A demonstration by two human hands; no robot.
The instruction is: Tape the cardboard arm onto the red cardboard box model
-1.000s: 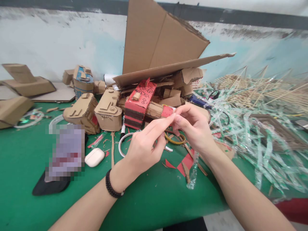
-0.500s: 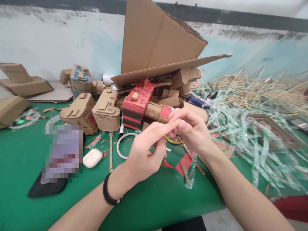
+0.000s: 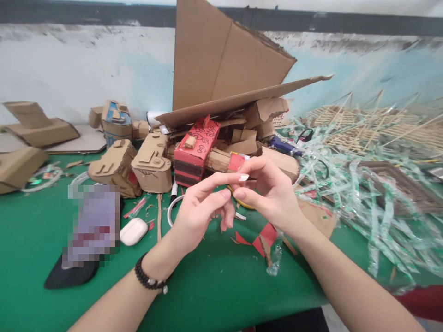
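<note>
White piece: a small white piece (image 3: 244, 177) sits at the tip of the left index finger, above the near middle of the table.
Left hand: the left hand (image 3: 199, 214) has its index stretched out to the right and its thumb parted from it, a narrow gap between; the other fingers curl below.
Right hand: the right hand (image 3: 272, 196) is close by, thumb and index parted and bent toward the left fingertips; whether it touches the white piece, I cannot tell.
Under the hands: a yellow ring (image 3: 241, 201) and a white ring (image 3: 169, 213), both partly hidden, with red scraps (image 3: 268, 234) nearer.
Beyond: a red block (image 3: 197, 147) with black markings, two brown cardboard blocks (image 3: 152, 167) left of it.
Near left: a white case (image 3: 134, 231) beside a dark flat object (image 3: 71, 276), blurred out in part.
Right: tangled clear strips (image 3: 374, 226), thin wooden sticks (image 3: 349, 122) farther back.
Far: a large cardboard sheet (image 3: 221, 55) upright before the wall (image 3: 86, 64).
Table: green surface (image 3: 194, 295).
</note>
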